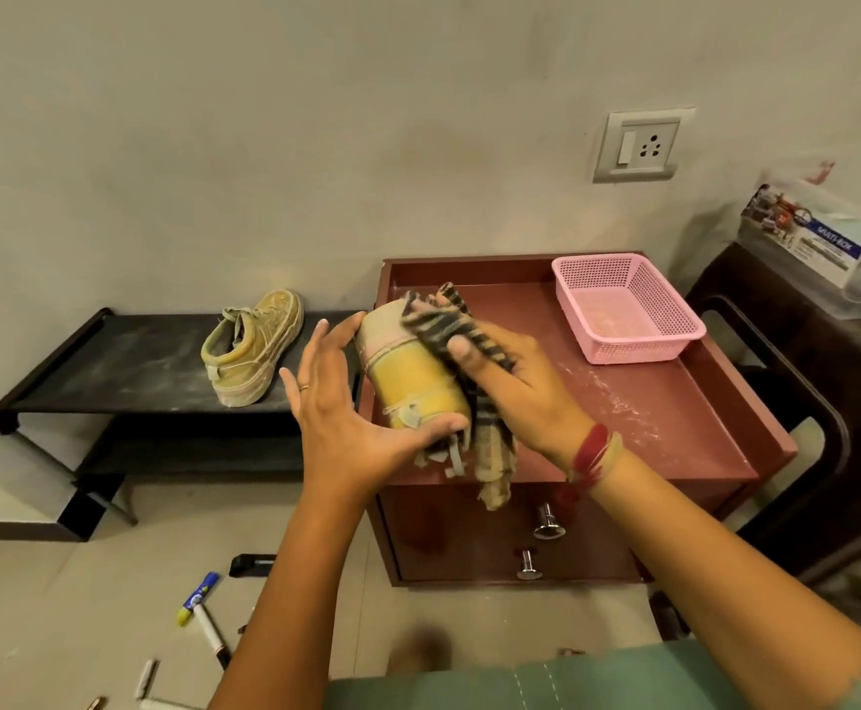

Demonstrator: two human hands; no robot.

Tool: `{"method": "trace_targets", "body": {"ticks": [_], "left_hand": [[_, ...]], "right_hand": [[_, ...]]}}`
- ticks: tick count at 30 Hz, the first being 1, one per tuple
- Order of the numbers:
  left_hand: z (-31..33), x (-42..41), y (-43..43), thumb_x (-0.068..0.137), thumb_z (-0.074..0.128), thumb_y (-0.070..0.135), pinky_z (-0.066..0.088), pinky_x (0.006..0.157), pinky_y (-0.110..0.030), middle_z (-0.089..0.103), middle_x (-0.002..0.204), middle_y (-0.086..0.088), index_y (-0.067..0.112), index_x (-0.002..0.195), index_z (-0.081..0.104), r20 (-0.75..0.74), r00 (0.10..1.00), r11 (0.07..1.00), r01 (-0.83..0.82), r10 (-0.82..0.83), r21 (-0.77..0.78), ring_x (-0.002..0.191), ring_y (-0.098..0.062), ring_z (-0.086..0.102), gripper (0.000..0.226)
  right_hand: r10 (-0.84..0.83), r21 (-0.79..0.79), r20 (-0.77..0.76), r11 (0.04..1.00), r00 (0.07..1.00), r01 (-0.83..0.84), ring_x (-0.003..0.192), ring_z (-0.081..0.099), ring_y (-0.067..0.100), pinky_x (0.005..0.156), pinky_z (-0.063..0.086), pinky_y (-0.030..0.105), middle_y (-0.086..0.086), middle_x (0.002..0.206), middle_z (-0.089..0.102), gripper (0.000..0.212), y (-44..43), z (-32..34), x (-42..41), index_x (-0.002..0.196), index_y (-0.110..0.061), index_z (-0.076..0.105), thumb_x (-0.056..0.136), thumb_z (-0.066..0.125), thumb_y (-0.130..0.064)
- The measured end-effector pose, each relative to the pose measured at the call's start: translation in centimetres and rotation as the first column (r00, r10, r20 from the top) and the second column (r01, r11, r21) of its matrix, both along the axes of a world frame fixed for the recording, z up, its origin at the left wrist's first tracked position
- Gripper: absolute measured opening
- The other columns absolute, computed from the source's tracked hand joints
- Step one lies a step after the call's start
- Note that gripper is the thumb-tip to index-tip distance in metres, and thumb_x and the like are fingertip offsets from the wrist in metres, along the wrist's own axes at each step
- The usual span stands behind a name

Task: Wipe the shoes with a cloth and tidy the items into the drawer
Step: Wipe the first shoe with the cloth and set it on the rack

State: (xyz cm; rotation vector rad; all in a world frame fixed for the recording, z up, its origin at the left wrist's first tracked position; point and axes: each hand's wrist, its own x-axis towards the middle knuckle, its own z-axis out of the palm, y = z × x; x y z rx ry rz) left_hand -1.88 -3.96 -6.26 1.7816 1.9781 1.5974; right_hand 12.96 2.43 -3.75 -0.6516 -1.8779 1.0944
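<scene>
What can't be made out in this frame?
Upper of held shoe, head view: turned away, covered by cloth, left hand, right hand.
Drawer contents, head view: drawer fronts shut.
Label on box, head view: blurred.
Some floor markers, head view: partly behind left arm.

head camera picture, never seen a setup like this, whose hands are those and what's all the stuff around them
There is no machine here. A person wears a camera on the head, so this single picture looks forward and down at their own two hands. The left hand holds a yellow shoe, and the right hand presses a striped cloth against it, above a reddish cabinet. A pink basket sits on the cabinet top. The second shoe stands on a low black rack to the left. Markers lie on the floor. Both cabinet drawers appear closed.
</scene>
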Motion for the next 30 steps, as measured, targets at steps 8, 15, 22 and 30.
{"method": "trace_targets", "body": {"ticks": [8, 15, 22, 30], "left_hand": [[-0.6, -0.6, -0.4, 0.049, 0.062, 0.086, 0.031, 0.1, -0.069, 0.045, 0.139, -0.007, 0.028, 0.134, 0.033, 0.035, 0.999, 1.0, 0.019, -0.019, 0.004, 0.132, -0.031, 0.037, 0.106], [-0.9, -1.5, -0.9, 0.049, 0.061, 0.087, 0.03, 0.102, -0.068, 0.045, 0.138, -0.003, 0.03, 0.133, 0.033, 0.07, 0.998, 1.0, 0.01, -0.01, -0.008, 0.133, -0.028, 0.037, 0.104], [-1.5, -2.8, -1.1, 0.05, 0.064, 0.085, 0.03, 0.104, -0.066, 0.044, 0.131, 0.01, 0.031, 0.132, 0.033, 0.093, 0.996, 1.0, 0.018, -0.018, -0.004, 0.13, -0.024, 0.042, 0.103], [-1.9, -4.8, -1.5, 0.046, 0.073, 0.076, 0.03, 0.108, -0.06, 0.04, 0.131, 0.026, 0.042, 0.137, 0.027, 0.003, 0.989, 0.965, 0.145, -0.148, -0.22, 0.127, -0.012, 0.043, 0.108]], "right_hand": [[0.034, 0.028, -0.002, 0.999, 0.999, -0.034, 0.13, 0.043, 0.012, 0.109, 0.036, 0.029, -0.001, 0.135, 0.05, 0.039, -0.7, -0.5, -1.1, 0.129, -0.018, 0.051, 0.092, 0.053, -0.032], [0.071, 0.105, 0.088, 0.991, 0.994, -0.08, 0.14, 0.026, 0.011, 0.116, 0.025, 0.035, -0.003, 0.143, 0.045, 0.044, -0.8, -1.3, -2.0, 0.135, -0.025, 0.043, 0.093, 0.048, -0.036], [0.085, 0.071, 0.064, 0.993, 0.994, -0.09, 0.134, 0.034, 0.001, 0.112, 0.029, 0.026, -0.011, 0.134, 0.049, 0.038, -0.7, -1.7, -2.6, 0.132, -0.02, 0.047, 0.095, 0.049, -0.025], [-0.403, -0.105, 0.052, 0.908, 0.914, 0.406, 0.079, 0.061, 0.017, 0.073, 0.05, 0.04, 0.01, 0.088, 0.068, 0.025, 1.6, -1.9, -1.9, 0.1, -0.016, 0.063, 0.097, 0.045, -0.032]]}}
